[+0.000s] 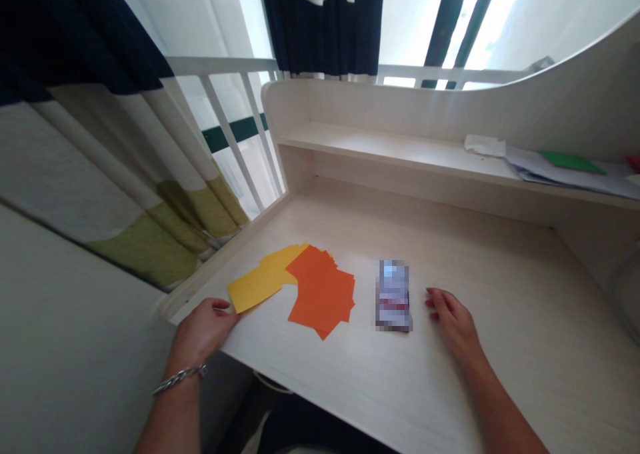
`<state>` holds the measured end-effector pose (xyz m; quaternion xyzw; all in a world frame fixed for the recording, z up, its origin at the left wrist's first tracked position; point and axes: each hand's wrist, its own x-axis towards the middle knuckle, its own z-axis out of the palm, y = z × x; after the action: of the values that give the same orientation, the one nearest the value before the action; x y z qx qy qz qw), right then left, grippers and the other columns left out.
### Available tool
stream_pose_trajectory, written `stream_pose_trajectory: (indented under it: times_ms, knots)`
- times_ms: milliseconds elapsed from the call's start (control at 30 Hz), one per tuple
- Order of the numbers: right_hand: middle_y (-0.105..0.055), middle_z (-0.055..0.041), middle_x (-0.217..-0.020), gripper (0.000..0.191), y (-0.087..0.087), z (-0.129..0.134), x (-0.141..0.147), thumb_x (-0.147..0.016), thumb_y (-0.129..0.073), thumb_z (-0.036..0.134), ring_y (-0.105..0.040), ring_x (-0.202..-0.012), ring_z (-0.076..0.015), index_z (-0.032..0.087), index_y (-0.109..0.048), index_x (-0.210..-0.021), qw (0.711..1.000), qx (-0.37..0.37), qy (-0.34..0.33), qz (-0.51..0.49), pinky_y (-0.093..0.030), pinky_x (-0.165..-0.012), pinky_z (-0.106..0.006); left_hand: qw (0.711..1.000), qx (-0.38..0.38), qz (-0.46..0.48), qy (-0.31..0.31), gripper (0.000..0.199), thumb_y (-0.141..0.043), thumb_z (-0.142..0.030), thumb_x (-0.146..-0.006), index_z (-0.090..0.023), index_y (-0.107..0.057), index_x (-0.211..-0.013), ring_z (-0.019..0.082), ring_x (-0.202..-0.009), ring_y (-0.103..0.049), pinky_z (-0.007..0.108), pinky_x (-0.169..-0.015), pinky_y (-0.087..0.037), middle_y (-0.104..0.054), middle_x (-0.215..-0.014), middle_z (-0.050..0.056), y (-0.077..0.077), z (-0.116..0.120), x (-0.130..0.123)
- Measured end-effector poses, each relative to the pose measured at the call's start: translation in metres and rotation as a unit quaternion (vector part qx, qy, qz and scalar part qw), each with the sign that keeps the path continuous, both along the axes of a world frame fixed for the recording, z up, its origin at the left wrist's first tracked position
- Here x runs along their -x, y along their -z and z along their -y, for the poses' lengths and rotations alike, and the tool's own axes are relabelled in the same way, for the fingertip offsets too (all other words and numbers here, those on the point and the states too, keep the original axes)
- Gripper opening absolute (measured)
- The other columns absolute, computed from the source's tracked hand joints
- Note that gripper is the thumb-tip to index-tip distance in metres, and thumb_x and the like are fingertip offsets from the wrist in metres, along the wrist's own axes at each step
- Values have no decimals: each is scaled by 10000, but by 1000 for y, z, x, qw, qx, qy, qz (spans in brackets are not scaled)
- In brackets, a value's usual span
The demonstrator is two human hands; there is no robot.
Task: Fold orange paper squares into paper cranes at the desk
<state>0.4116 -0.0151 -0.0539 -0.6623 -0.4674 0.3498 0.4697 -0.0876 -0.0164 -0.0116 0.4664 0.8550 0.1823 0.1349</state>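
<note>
Sheets of yellow paper [263, 279] lie partly under sheets of orange paper [320, 294] on the pale wood-grain table [360, 401]. The left hand [203, 333] rests at the yellow paper's near corner, its grip open and holding nothing; the right hand [453, 324], equally open and empty, sits on the table just beside a blurred rectangular packet [393, 295]. No sheet is lifted.

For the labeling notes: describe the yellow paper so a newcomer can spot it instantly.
On the pale wood-grain desk below its shelf, coloured paper lies toward the left edge. The yellow paper sits at the left of that pile, right by the left hand. The orange paper overlaps its right end, and nothing else there is yellow.
</note>
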Motion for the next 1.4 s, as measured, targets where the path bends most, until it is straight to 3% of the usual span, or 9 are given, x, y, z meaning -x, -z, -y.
stream_pose_trajectory:
  times_ms: [100,200,267,400,500,833,1100,1267,1400]
  knots:
    - [-651,-101,-933,517,1,0,0,-809,-483,585,-608,-815,-218,161,-637,-1060,1000,0,1,4,-519,-628,-299,997,-24,-67,14,323,-582,-262,-644,-153,-597,-948,271,-810,-632,357,-716,-480,-659,-866,96,6,0,2]
    - [-653,-99,-921,518,1,0,0,-807,-485,586,-607,-813,-219,160,-638,-1059,1000,-2,4,3,-518,-628,-301,981,-116,-133,78,259,-524,-220,-688,-168,-616,-925,270,-982,-580,376,-903,-424,-619,-996,117,6,0,-28]
    - [-654,-101,-914,520,1,0,0,-804,-487,588,-607,-817,-223,158,-640,-1054,1000,-4,7,1,-519,-629,-305,958,-168,-142,182,290,-502,-293,-757,-167,-622,-989,270,-1148,-488,392,-1020,-325,-570,-1152,133,8,1,-61]
    - [-655,-104,-896,524,-2,0,2,-802,-486,590,-608,-814,-227,153,-642,-1047,1000,-8,10,0,-519,-630,-310,931,-113,-145,316,631,-523,-569,-751,-214,-508,-1273,321,-1300,-311,474,-1052,-222,-405,-1390,143,17,6,-121]
    - [-652,-102,-899,515,-5,1,3,-812,-475,584,-608,-788,-218,154,-640,-1043,1000,-12,9,3,-516,-622,-309,939,-73,-156,298,708,-484,-617,-755,-189,-468,-1319,350,-1325,-252,516,-1048,-165,-353,-1427,174,22,5,-138]
    - [-657,-100,-917,467,-8,3,8,-850,-438,549,-621,-806,-223,163,-638,-1023,999,-35,14,9,-514,-612,-310,951,-53,-166,256,636,-439,-556,-805,-167,-486,-1307,347,-1337,-216,508,-1034,-180,-326,-1436,176,19,-5,-134]
    - [-634,-103,-1099,412,-20,12,17,-841,-479,481,-601,-967,-250,203,-601,-1119,990,-25,-33,137,-491,-821,-377,943,-175,-106,261,474,-466,-463,-832,-123,-592,-1136,315,-1299,-319,476,-1060,-251,-435,-1358,176,16,4,-136]
    - [-499,-140,-1303,810,-15,31,44,-664,-678,490,-445,-1193,-329,182,-378,-1350,952,-56,-93,287,-374,-991,-462,912,-219,14,346,305,-477,-345,-861,-183,-592,-1092,253,-1130,-507,424,-1002,-380,-605,-1153,104,15,29,-177]
    - [-488,-148,-1310,892,-12,36,68,-627,-698,473,-413,-1204,-367,183,-311,-1376,933,-62,-51,350,-352,-982,-496,894,-204,72,393,270,-486,-292,-860,-194,-594,-1088,251,-1067,-546,420,-948,-427,-634,-1089,92,18,44,-205]
